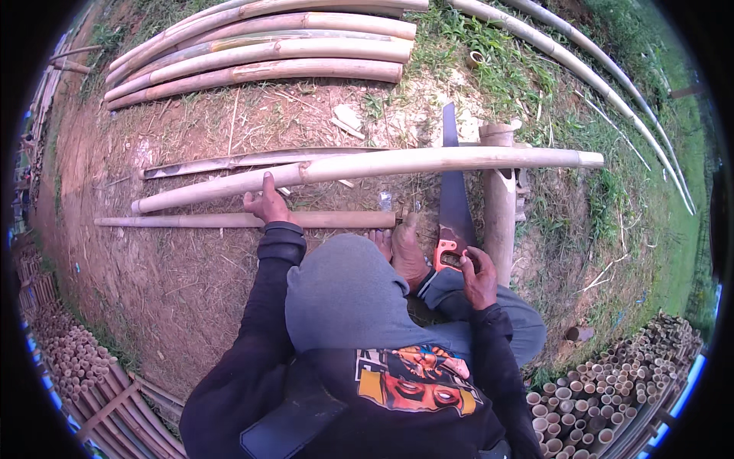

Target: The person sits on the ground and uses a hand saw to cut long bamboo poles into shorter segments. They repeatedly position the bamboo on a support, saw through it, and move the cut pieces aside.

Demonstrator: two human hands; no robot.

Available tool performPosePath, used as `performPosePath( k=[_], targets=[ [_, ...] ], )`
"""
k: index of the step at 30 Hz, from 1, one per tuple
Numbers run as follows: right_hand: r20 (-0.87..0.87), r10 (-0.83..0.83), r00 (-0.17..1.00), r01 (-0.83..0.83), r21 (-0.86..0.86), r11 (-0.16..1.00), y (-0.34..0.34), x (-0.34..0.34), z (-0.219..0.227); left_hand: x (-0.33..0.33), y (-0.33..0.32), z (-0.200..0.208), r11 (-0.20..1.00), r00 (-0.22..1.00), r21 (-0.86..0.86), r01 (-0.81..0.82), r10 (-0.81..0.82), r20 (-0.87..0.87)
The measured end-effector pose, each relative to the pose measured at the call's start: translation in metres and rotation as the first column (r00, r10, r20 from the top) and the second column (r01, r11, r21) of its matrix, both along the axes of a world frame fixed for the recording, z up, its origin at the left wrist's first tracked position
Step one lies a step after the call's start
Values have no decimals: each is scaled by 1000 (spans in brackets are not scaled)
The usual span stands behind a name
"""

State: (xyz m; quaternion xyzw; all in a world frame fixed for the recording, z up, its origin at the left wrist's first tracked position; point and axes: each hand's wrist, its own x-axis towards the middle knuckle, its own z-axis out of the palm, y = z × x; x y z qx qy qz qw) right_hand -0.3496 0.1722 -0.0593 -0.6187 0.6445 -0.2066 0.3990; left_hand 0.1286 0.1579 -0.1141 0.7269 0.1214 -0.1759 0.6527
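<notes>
A long pale bamboo pole (367, 166) lies crosswise before me, its right part over an upright bamboo post (499, 222). My left hand (267, 203) grips the pole left of its middle, the thumb across the near side and some fingers hidden. My right hand (479, 279) holds a handsaw (456, 203) by its orange handle. The saw's dark blade points away from me and passes beneath the pole, its tip showing beyond it. Nearer to me, a thinner bamboo pole (329, 219) lies on the ground, its right end by my bare foot (409, 252).
Several cut bamboo poles (260, 73) lie together at the far left. Longer poles (573, 65) stretch across grass at the far right. A split bamboo length (229, 163) lies behind the held pole. Stacked bamboo pieces fill the lower right (604, 398) and lower left (73, 359).
</notes>
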Motion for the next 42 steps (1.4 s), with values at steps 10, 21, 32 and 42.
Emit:
performPosePath(
  k=[10, 21, 32, 42],
  targets=[
    [106, 101, 989, -111, 88, 990, -8, -2, -20, 70, -13, -21, 939, 954, -322, -124, 24, -298],
    [53, 209, 977, -211, 40, 977, -2, 18, -17, 57, 105, -39, 332, 326, 862, 383, -922, 210],
    [-547, 428, 720, -684, -455, 570, -36, 114, 48, 38, 70, 47, 21, -507, 968, 250, -849, 149],
    [-699, 376, 608, -779, -433, 454, -143, 63, 91, -31, 9, 109, 175, -453, 898, 403, -815, 362]
  ],
)
